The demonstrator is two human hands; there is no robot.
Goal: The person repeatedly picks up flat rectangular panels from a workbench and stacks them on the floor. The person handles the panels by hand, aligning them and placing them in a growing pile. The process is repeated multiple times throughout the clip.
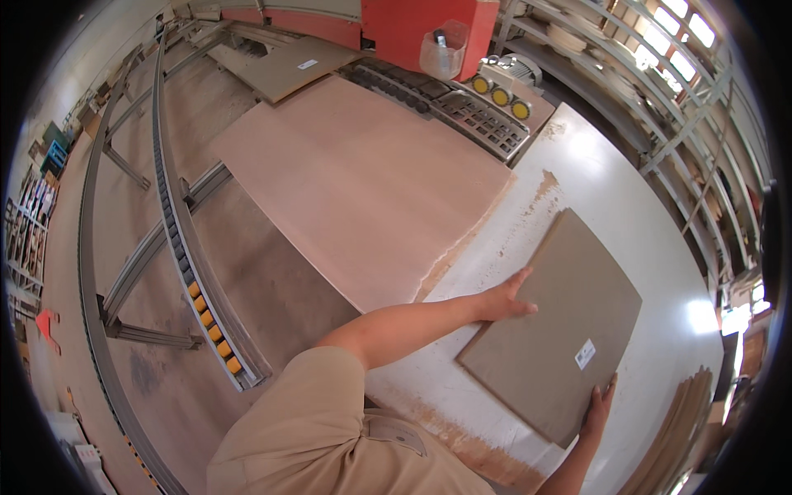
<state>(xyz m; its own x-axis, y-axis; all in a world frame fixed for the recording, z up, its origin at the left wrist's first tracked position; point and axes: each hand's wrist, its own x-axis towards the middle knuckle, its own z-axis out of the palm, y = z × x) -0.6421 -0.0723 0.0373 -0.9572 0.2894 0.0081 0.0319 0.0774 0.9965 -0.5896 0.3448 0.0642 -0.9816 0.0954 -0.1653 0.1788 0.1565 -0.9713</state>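
Roller rail [175, 223] far L, pinkish sheet [363, 181] mid. L hand [505, 301] grip: grasping L edge of brown board [561, 313] w/ white label [585, 355], board over white desk [598, 169], R of sheet. R hand [599, 410] grip: grasping board's lower R edge. Wood strips [678, 429] far R.

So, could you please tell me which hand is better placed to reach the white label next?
Probably the right hand: it touches the lower-right edge of the brown board, close to the white label, while the left hand is farther away, at the upper-left edge.
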